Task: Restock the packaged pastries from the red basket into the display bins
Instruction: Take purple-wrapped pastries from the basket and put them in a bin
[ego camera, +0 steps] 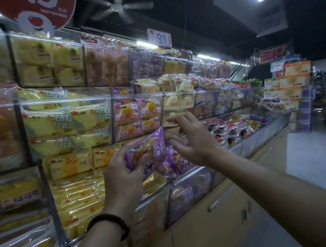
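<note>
The person stood at a wall of bins full of wrapped cakes. The left hand (pixel 122 169) held a purple pack (pixel 150 147). Its fingers were curled round the lower end of the pack, and the thumb lay on the front. The pack was tilted and sat just above a low clear bin (pixel 188 190). More purple packs (pixel 173 163) lay in a heap inside that bin. A black band (pixel 110 222) went round the left wrist.

The right hand (pixel 195 140) was above the same bin, just to the right of the held pack. Its fingers were spread out and a little bent. It did not grip anything. The thumb may have touched a shiny wrapper there, but the picture was too blurry to be sure.

To the left of the bin were stacks of yellow packs (pixel 68 165). Higher up, above the bin, was a box of pink packs (pixel 136 116). Far above the bin hung a price sign (pixel 160 38) that read 9.9. Under the bin was a yellow cupboard (pixel 221 225) with a long handle on its door.
</note>
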Demonstrator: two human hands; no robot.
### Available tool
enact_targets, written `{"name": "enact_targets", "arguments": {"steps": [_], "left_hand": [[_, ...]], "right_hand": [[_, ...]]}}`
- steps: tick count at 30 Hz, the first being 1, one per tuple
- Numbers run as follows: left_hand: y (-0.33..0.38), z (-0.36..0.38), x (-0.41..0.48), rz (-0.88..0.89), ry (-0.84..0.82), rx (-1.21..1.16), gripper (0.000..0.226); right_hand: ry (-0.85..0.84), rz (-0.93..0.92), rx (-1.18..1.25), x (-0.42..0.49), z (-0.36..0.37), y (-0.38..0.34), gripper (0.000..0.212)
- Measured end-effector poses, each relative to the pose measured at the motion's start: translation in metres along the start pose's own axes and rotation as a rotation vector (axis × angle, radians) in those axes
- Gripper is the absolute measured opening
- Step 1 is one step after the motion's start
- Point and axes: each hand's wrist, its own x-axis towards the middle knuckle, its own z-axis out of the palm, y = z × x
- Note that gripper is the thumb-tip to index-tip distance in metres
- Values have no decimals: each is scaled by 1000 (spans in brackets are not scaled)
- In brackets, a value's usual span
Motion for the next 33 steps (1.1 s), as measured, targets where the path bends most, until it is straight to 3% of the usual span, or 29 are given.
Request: {"name": "enact_targets", "arguments": {"steps": [2, 4, 6, 9, 13, 17, 22, 30, 33], "left_hand": [[2, -1, 0, 19, 0, -19, 37], [4, -3, -2, 16, -8, -72, 39], [5, -3, -2, 10, -32, -112, 42], [11, -4, -4, 30, -34, -69, 49], [17, -3, -8, 20, 35, 81, 87], [15, 0, -7, -40, 25, 88, 66], [20, 4, -10, -17, -7, 132, 69], [20, 5, -7, -21, -10, 124, 68], [20, 5, -8, -28, -1, 119, 64]], "right_hand": [[-73, -199, -91, -5, -12, -20, 71], [-102, -285, -273, -6, -18, -28, 79], [-76, -330, -375, -4, -21, -30, 72], [-132, -326, -288, -3, -17, -27, 57], [-52, -167, -241, 3, -15, -11, 40], [-125, 123, -336, 6, -3, 18, 39], [-454, 131, -255, 7, 36, 19, 34], [-550, 263, -175, 18, 74, 8, 55], [-484, 295, -99, 12, 61, 7, 68]]}}
